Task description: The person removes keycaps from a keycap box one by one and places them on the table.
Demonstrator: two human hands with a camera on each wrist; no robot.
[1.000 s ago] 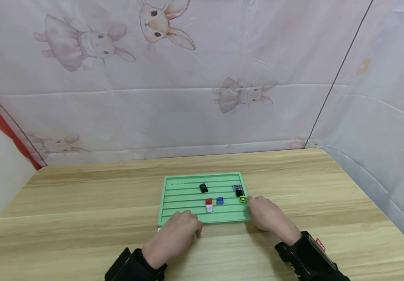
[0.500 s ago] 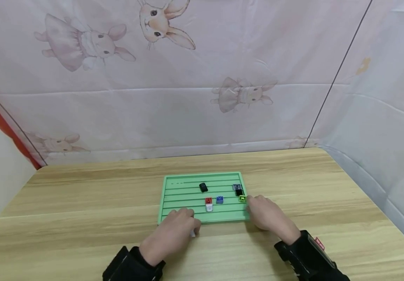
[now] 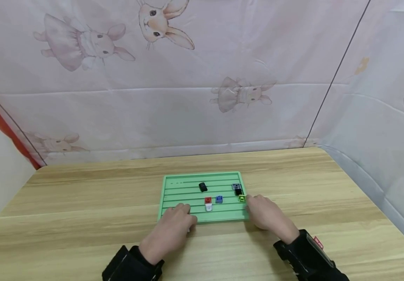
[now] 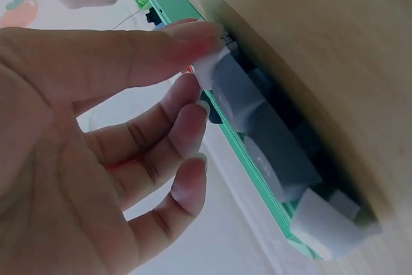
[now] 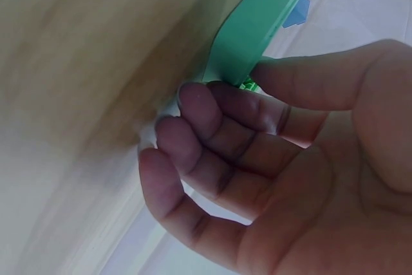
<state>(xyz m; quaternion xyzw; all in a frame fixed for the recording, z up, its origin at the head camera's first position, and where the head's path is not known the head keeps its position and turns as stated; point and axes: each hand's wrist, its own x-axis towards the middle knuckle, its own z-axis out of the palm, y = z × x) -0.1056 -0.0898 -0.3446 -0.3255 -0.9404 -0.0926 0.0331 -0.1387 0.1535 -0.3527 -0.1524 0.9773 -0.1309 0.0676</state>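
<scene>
My left hand is at the front edge of the green ridged tray. In the left wrist view its thumb and index finger pinch the white end of a row of white and grey keycap-like pieces with dark undersides. The other fingers curl loosely beside it. That row runs along the tray's outer front wall, close over the table, and is mostly hidden by the hand in the head view. My right hand grips the tray's front right corner, thumb on the rim and index finger against the side wall.
On the tray lie a black keycap-like piece, a red block against a white piece, and a blue block. Grey, black and lime-green pieces sit by its right rim. The wooden table meets a cloth backdrop.
My left hand has shifted slightly left and forward, toward the tray, with the row of pieces going more out of sight behind it. The right hand stays at the tray corner.
</scene>
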